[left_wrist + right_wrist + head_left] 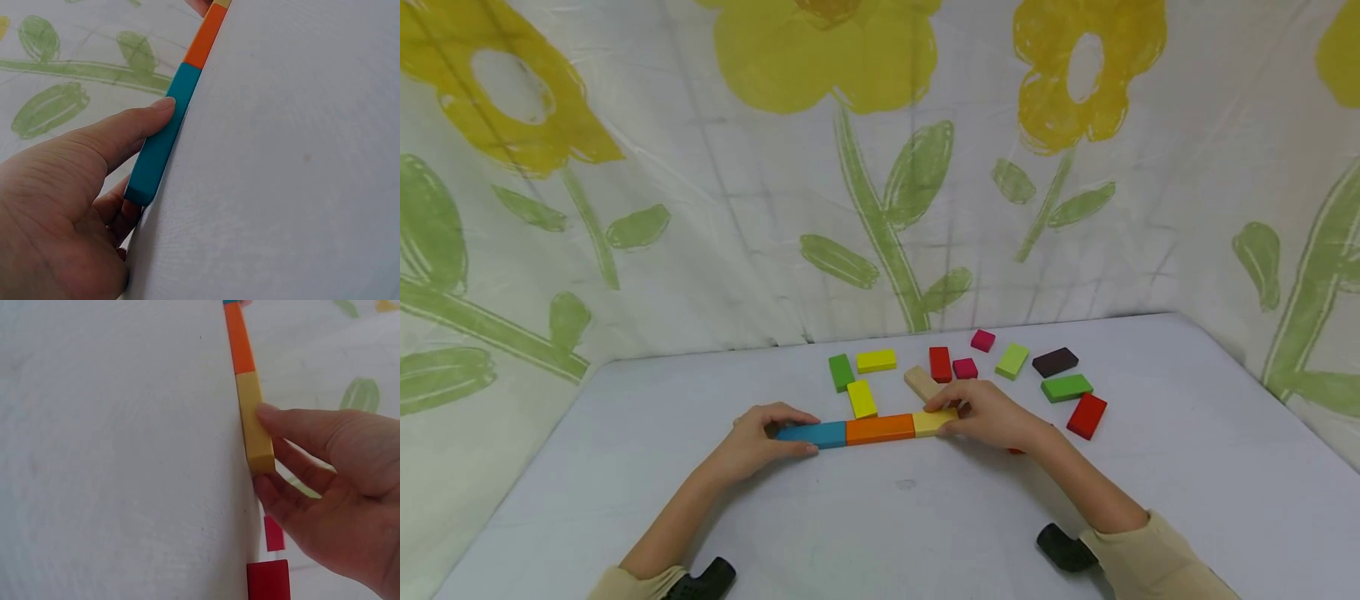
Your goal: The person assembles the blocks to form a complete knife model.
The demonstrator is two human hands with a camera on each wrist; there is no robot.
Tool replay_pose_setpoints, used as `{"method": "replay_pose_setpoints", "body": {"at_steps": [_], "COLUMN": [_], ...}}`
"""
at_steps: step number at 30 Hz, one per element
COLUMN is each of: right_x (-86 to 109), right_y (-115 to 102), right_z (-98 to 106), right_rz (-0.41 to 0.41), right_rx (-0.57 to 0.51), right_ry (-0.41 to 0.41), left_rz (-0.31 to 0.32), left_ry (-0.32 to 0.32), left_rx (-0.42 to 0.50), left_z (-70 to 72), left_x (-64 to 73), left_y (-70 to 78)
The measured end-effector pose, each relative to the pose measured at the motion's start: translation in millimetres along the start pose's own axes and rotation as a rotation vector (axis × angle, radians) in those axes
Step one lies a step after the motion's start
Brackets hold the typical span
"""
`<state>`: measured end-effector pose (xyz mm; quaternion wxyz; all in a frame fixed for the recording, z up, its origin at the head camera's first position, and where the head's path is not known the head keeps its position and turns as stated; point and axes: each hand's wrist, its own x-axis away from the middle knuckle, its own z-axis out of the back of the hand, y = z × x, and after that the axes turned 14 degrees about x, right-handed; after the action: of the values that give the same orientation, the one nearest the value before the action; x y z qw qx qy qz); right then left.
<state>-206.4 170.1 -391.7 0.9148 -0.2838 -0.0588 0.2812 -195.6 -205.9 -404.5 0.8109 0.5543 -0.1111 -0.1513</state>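
Observation:
Three blocks stand end to end in a straight row: a blue block (822, 435), an orange block (880, 429) and a pale yellow block (927, 424). At the row's left end my left hand (752, 443) pinches the blue block between thumb and fingers; the left wrist view shows the thumb on the blue block's (164, 147) side. My right hand (994, 417) grips the pale yellow block at the other end, thumb along its side in the right wrist view. Neighbouring ends touch. Nothing touches the orange block but its two neighbours and perhaps the table.
Behind the row lie loose blocks: yellow (862, 399), green (841, 372), tan (921, 382), red (940, 364) and several more. To the right are a dark brown block (1056, 362) and a red one (1087, 416). A flower-print curtain (760, 250) hangs behind the white table (865, 533).

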Motion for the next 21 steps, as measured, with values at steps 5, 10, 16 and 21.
{"method": "replay_pose_setpoints", "body": {"at_steps": [5, 10, 16, 21], "right_x": [-0.8, -0.9, 1.0, 5.5], "right_y": [0.1, -1.1, -3.0, 0.2], "right_z": [-0.8, -0.4, 3.8, 9.0], "right_rz": [-0.002, -0.011, -0.038, -0.051], "right_rx": [-0.009, -0.003, -0.019, -0.029], "right_ry": [0.003, -0.001, -0.004, 0.012], "left_rz": [-0.002, 0.009, 0.023, 0.037], "left_ry": [-0.001, -0.009, -0.004, 0.016], "left_rx": [-0.002, -0.020, -0.037, -0.051], "left_z": [1.6, 1.5, -0.1, -1.3], "left_x": [0.1, 0.0, -0.3, -2.3], "left_y": [-1.2, -3.9, -4.6, -4.7]}}
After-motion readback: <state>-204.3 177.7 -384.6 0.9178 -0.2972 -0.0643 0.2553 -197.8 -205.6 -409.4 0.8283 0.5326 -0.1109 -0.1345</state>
